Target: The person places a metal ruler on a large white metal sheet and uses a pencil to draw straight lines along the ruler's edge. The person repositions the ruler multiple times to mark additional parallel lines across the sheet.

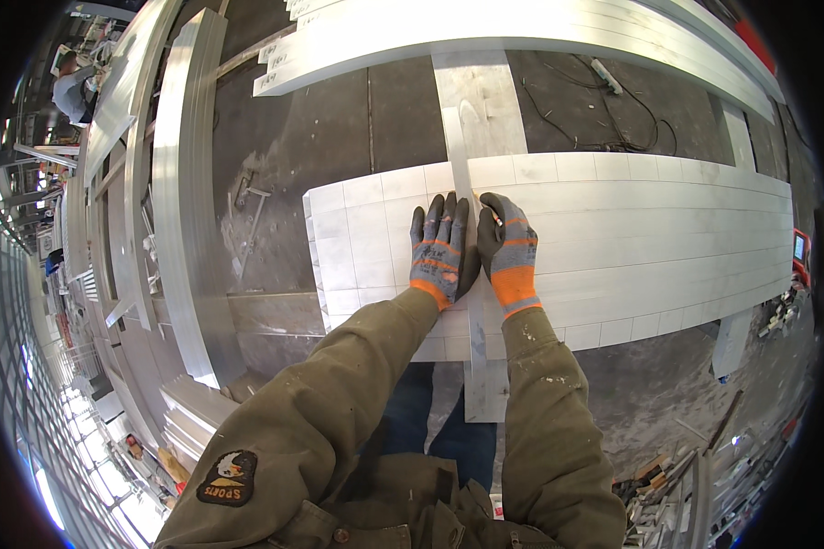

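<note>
My left hand (441,249), in a grey and orange work glove, lies flat with its fingers stretched out. It presses on the panel and along the left side of a long metal straightedge (460,165). My right hand (507,240), gloved alike, is closed around a thin pencil (497,219) at the straightedge's right side; most of the pencil is hidden by the fingers. Under both hands is a row of silvery metal profiles (650,238) laid side by side, crossed by thin drawn lines. The straightedge runs across them and past their far edge.
More metal profiles (540,32) lie stacked beyond, and long beams (188,183) stand at the left. A black cable (645,114) is on the dark floor at the far right. Offcuts (668,494) are piled at lower right. Another person (71,89) is far off at upper left.
</note>
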The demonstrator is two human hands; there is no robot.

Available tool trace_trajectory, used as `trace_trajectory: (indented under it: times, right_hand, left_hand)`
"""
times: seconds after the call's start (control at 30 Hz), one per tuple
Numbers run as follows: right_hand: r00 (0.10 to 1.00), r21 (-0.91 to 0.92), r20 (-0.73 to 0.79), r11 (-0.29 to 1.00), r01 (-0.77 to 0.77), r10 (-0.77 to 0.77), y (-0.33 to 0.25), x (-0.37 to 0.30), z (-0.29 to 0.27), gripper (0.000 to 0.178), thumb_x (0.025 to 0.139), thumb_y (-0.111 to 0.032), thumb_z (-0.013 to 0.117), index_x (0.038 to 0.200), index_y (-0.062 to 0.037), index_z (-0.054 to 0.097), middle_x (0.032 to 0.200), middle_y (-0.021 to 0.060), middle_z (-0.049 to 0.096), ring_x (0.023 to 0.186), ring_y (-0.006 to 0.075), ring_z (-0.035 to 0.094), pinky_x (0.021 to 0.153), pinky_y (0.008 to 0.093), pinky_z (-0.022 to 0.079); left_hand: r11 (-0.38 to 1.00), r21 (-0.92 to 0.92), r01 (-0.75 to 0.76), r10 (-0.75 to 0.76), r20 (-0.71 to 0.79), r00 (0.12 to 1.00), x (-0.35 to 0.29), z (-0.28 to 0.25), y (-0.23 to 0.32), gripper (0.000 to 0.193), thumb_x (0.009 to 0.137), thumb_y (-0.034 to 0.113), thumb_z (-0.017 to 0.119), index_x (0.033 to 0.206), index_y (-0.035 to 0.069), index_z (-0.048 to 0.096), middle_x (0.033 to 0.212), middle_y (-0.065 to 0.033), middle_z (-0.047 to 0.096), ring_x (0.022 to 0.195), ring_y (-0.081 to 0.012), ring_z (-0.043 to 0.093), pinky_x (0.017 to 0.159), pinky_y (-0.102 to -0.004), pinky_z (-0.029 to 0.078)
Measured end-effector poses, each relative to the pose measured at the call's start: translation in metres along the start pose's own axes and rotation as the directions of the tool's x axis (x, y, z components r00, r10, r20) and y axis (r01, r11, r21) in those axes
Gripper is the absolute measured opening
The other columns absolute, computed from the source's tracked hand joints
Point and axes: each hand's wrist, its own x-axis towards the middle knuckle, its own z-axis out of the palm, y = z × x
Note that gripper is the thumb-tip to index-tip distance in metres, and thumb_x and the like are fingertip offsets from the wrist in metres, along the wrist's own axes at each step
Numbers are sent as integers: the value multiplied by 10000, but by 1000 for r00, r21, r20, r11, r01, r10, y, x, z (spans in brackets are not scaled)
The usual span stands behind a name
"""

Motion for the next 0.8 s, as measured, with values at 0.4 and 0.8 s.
trace_trajectory:
  times: [0.4, 0.8]
  right_hand:
    - [981, -66, 148, 988, 137, -126, -5, -87, -56, 283, 922, 24, 650, 1203, -3, 671, 1110, 187, 704, 1038, 404, 651, 879, 459, 537]
    - [960, -166, 236, 980, -113, 150, -14, -238, -116, 401, 908, 38, 652, 1307, -1, 647, 1038, 201, 687, 905, 367, 666, 780, 427, 537]
  left_hand:
    - [999, 45, 20, -22, 52, 998, 3, -4, 0, 830, 968, 347, 551, 1641, -30, 242, 1670, -250, 304, 1568, -435, 229, 1282, -607, 96]
    - [997, 75, -13, 15, -26, 1000, 2, 2, -3, 794, 954, 342, 567, 1597, -54, 320, 1651, -260, 327, 1561, -431, 237, 1277, -599, 121]
